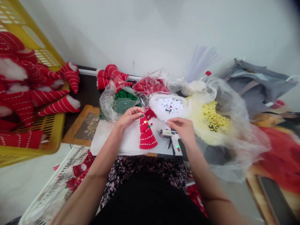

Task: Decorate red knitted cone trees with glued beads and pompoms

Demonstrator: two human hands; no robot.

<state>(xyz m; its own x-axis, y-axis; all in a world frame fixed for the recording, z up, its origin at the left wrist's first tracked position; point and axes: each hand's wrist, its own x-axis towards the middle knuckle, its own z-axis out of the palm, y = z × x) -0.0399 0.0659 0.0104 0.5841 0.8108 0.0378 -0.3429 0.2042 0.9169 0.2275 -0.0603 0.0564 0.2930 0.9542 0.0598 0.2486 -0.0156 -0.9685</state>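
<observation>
Pinched between the fingers of my left hand (131,118) is the tip of a red cone (148,137) with white stitched stripes. Small green and yellow pompoms dot its upper part, and the wide end points towards me. My right hand (181,127) is closed in a pinch above the glue gun; a tiny reddish speck shows at its fingertips, too small to name. The white glue gun (174,140) lies on the white sheet (126,137) with a green light lit, its nozzle towards the cone. Just beyond my hands sits a bag of white pompoms (172,105).
A bag of green pompoms (126,98) and a bag of red ones (152,86) stand behind. Yellow pompoms (214,117) fill a clear bag on the right. The yellow crate (52,147) at left holds stuffed red cones. A grey bag (255,84) stands far right.
</observation>
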